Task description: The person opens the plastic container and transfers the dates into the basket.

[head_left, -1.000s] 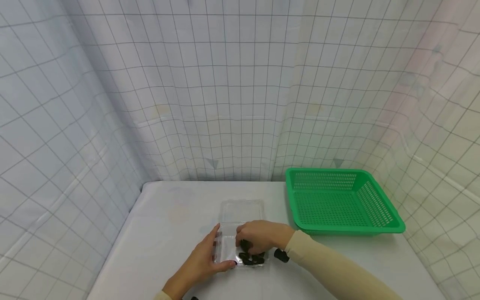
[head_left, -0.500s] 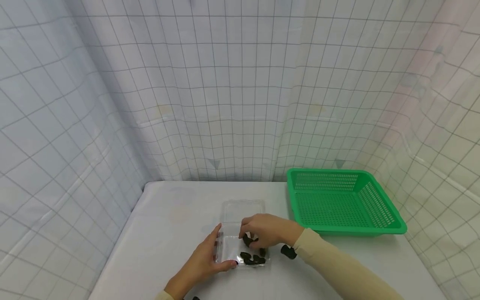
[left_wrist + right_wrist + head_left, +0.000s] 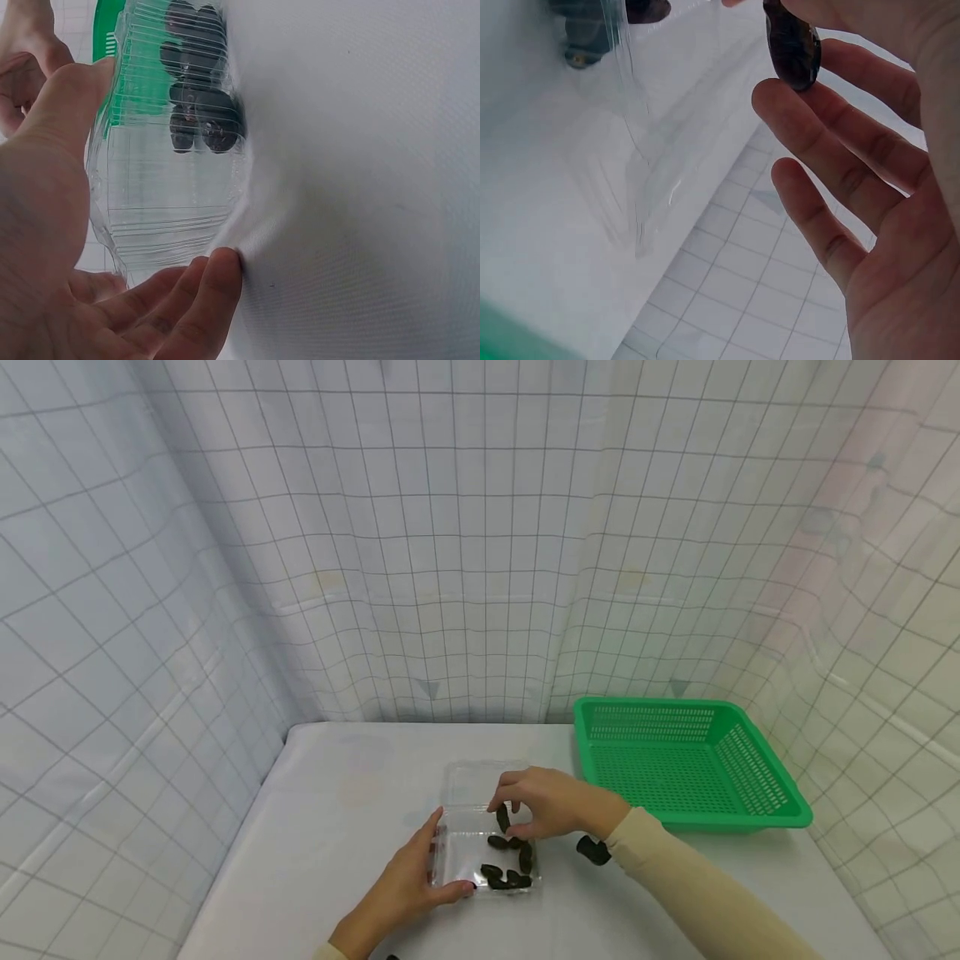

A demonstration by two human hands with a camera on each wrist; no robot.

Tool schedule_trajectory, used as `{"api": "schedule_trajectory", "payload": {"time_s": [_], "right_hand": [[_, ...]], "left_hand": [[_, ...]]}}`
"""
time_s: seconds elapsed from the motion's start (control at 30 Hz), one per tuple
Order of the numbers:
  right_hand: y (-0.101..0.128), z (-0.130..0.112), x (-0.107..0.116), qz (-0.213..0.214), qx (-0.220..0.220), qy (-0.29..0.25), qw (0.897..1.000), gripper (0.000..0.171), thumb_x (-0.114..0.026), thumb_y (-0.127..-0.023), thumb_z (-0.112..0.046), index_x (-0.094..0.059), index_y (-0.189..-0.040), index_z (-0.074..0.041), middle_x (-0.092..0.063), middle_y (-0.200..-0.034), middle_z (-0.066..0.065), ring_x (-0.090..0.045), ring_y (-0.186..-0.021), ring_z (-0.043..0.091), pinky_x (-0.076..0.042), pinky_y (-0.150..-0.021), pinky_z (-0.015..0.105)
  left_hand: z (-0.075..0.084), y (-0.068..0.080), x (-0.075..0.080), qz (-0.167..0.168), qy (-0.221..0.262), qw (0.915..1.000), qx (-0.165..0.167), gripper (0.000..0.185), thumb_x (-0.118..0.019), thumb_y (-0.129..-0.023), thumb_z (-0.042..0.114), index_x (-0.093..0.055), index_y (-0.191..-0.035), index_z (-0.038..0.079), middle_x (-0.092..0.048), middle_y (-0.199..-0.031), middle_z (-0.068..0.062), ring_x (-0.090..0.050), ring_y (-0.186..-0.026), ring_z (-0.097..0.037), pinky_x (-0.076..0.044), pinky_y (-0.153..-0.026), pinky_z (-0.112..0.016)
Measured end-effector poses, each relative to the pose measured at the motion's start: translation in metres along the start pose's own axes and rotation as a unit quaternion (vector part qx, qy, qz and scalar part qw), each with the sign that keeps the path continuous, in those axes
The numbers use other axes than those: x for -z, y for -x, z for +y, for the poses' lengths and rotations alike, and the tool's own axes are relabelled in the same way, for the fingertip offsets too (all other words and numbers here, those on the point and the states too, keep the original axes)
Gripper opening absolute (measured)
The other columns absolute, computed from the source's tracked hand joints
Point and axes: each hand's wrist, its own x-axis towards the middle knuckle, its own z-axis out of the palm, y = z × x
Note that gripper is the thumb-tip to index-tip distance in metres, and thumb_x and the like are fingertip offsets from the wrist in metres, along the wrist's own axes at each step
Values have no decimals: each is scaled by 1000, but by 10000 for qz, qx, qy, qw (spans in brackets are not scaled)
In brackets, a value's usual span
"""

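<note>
Right hand (image 3: 549, 802) farther back with dark piece (image 3: 502, 817), near green basket (image 3: 660, 777)

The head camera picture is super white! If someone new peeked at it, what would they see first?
Probably the bright green basket on the far right of the white table, because it's the strongest colour. Next, maybe the small dark pieces inside the open clear container, then the right hand pinching another dark piece over it.
</note>
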Motion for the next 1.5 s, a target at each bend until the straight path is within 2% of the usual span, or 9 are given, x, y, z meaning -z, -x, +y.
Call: {"api": "schedule_trajectory", "payload": {"time_s": [0.17,0.4,0.53,0.73,1.0,1.3,1.5], "right_hand": [[11,7,11,227,16,-144,9996,30,-90,-105,-24,-84,-133,-17,-78,-128,-4,-79,-102,10,-62,-90,23],[26,29,29,559,-55,-471,9973,28,-89,-105,-17,-83,-132,-14,-78,-127,-1,-80,-102,17,-66,-93,30],[38,43,39,730,-310,-400,9961,27,-90,-103,-17,-84,-130,-14,-79,-124,-2,-80,-101,17,-66,-95,36],[57,66,51,961,-691,-334,9924,28,-92,-101,-17,-87,-129,-14,-82,-123,-2,-81,-96,17,-66,-95,42],[85,99,62,1425,-1313,-422,9801,30,-94,-100,-16,-87,-129,-10,-85,-120,0,-81,-95,17,-68,-88,42],[103,134,61,1196,-1847,-756,9725,29,-90,-104,-14,-84,-130,-5,-86,-127,8,-82,-97,18,-69,-94,54],[103,145,58,988,-2077,-799,9699,31,-87,-106,-15,-82,-132,1,-85,-131,18,-84,-101,29,-69,-92,50]], "left_hand": [[1,1,-2,62,-164,9998,38,129,-106,-86,43,-31,-182,-1,-62,-167,-26,-72,-137,-36,-65,-101,-47],[1,0,0,213,-356,9991,12,130,-106,-86,47,-31,-182,1,-62,-167,-24,-72,-138,-33,-61,-110,-52],[1,-2,1,237,-304,9993,-6,131,-106,-86,48,-31,-182,1,-61,-168,-25,-72,-140,-35,-61,-111,-56],[0,-2,1,236,-293,9993,47,131,-106,-85,48,-31,-182,1,-60,-169,-24,-71,-141,-36,-62,-110,-52],[0,0,0,252,-236,9994,51,131,-106,-85,49,-31,-182,2,-60,-170,-25,-71,-142,-36,-62,-110,-54],[-2,1,-4,212,-226,9995,65,131,-106,-85,48,-31,-182,2,-59,-171,-25,-71,-143,-37,-60,-113,-57],[-4,0,-5,174,-234,9996,21,131,-106,-86,46,-30,-183,1,-59,-171,-27,-70,-142,-37,-62,-110,-53]]}}
